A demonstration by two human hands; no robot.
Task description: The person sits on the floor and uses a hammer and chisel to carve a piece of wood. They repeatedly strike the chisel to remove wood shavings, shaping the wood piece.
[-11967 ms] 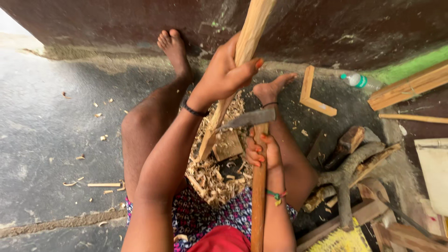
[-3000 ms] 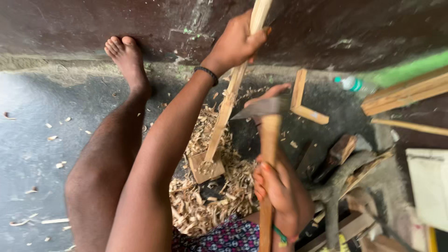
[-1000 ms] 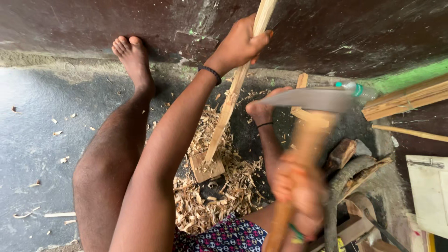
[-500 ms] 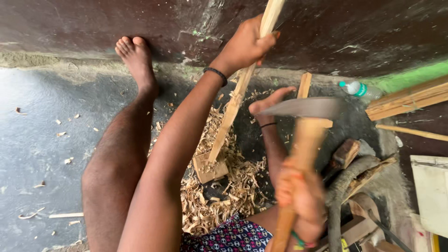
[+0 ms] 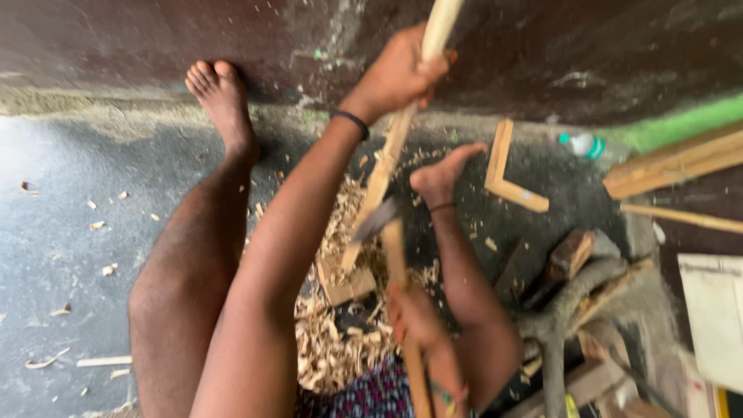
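On the left, grey floor (image 5: 62, 255) carries scattered wood chips, and a bare foot (image 5: 220, 101) rests at the far side against the dark wall (image 5: 155, 39). Moving right, the left hand (image 5: 398, 73) is clenched around the upper part of a long pale wooden stick (image 5: 387, 174), which slants down so its near end stands on a small wood block (image 5: 344, 282) set in a pile of shavings (image 5: 333, 348). Just right of it, the right hand (image 5: 414, 317) grips the wooden handle of an adze (image 5: 379, 220), whose blurred metal blade meets the stick's lower part. Further right lie an L-shaped wood piece (image 5: 503, 178), a plastic bottle (image 5: 588, 145) and stacked planks (image 5: 673, 159).
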